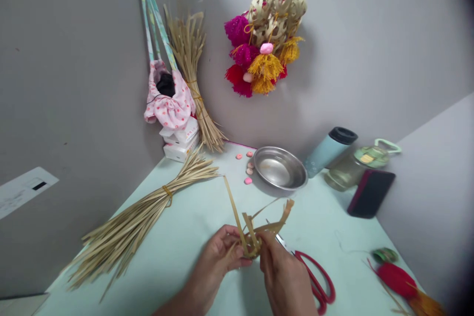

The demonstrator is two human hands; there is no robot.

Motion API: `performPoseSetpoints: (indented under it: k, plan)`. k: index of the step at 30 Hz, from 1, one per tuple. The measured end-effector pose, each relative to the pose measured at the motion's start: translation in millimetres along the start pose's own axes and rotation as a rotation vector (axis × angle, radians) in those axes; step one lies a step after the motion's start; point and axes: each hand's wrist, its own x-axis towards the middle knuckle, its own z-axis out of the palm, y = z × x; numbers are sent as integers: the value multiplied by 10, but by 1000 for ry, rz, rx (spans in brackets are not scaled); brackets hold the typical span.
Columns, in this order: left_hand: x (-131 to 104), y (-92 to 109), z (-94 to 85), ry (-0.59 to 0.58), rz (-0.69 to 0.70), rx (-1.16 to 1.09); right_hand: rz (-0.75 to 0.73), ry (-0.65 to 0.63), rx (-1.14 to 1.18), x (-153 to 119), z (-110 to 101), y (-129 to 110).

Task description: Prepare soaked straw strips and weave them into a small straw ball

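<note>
A small, partly woven piece of straw strips (252,245) is between my hands near the table's front, with several loose strip ends sticking up and outward. My left hand (222,252) grips its left side between thumb and fingers. On the right side, my right hand (283,269) has its fingers closed on the weave; its fingertips are partly hidden. Red-handled scissors (326,281) lie beside and partly behind my right hand. A tied bundle of straw strips (148,212) lies on the table to the left.
A metal bowl (280,170) sits at the back beside small pink beads (248,180). Rightward are a blue tumbler (328,153), a green bottle (350,168), a phone (371,193) and red yarn (396,279). Woven balls with tassels (274,19) hang above.
</note>
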Motion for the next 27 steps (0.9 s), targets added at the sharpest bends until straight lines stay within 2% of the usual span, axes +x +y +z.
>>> performPoseSetpoints:
  k: [2, 6, 9, 13, 18, 24, 27]
  plan:
    - [10, 20, 5, -7, 4, -3, -24, 16, 20, 12, -21, 12]
    - [28, 60, 43, 37, -18, -49, -79, 230, -170, -47, 42, 40]
    - [28, 82, 72, 43, -12, -64, -117, 267, -270, -77, 86, 23]
    - [-1, 96, 68, -2, 24, -48, -124, 251, -184, -21, 28, -15]
    - [-19, 83, 44, -8, 23, -13, -43, 115, 82, 53, -94, -27]
    - [-8, 44, 32, 12, 15, -28, -34, 120, -144, 60, -104, -83]
    - [-3, 10, 6, 11, -2, -21, -18, 59, -61, 87, -113, -73]
